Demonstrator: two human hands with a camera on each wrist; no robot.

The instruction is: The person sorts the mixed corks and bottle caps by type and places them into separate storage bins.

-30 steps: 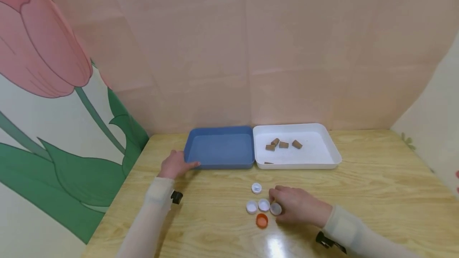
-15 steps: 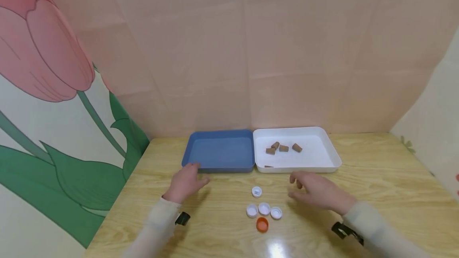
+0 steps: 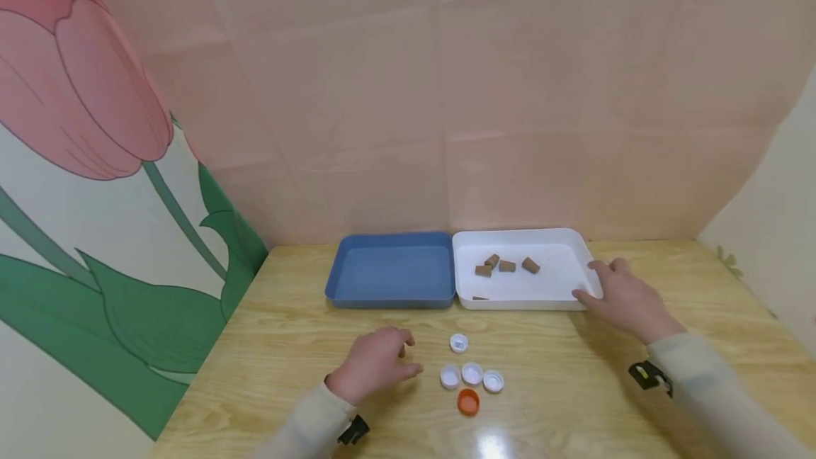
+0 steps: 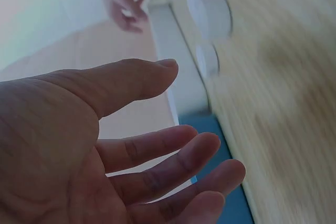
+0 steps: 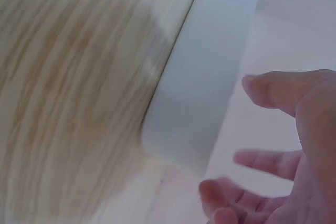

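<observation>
My left hand (image 3: pixel 376 363) is just left of the bottle caps, its fingers apart and holding nothing. In the left wrist view, its thumb (image 4: pixel 136 80) and fingers are loosely spread. White caps (image 3: pixel 450 377) lie in a small group on the table, with an orange cap (image 3: pixel 468 402) in front of them. At the right front corner of the white tray (image 3: pixel 561 278) is my right hand (image 3: pixel 627 303), fingers parted around the rim; whether they touch it I cannot tell. Several small brown cork-like pieces (image 3: pixel 507 266) lie in that tray.
A blue tray (image 3: pixel 395 271) stands against the white one's left side, with nothing seen in it. Behind both trays rises a beige covering (image 3: pixel 357 91). A tulip mural (image 3: pixel 95 91) covers the left wall. The table (image 3: pixel 287 346) is wood-grained.
My right hand has left the rightmost white cap on the table and moved right and away to the white tray's corner. My left hand has left the blue tray and come toward the caps.
</observation>
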